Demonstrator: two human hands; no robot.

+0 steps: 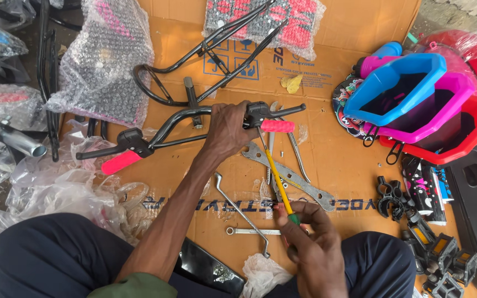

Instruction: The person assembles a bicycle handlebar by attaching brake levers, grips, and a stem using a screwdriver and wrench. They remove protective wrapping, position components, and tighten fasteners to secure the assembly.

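1. Gripping the black handlebar (194,113) mid-cardboard (338,160), left hand (224,129) closed around it; bar running left-right, two pink grips (120,161).
2. Clasping a yellow screwdriver (279,185), right hand (310,243) shut on its handle; shaft pointing up toward the right brake lever (266,110).
3. Stacked near right edge: three baskets (415,99).

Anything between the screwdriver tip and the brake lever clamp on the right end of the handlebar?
Nothing visible: the screwdriver, in the right hand, reaches the brake lever clamp unobstructed; the left hand grips the handlebar beside it.

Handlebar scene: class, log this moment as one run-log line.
left hand: grips handlebar | right hand: holds screwdriver at brake lever | nearby: wrenches
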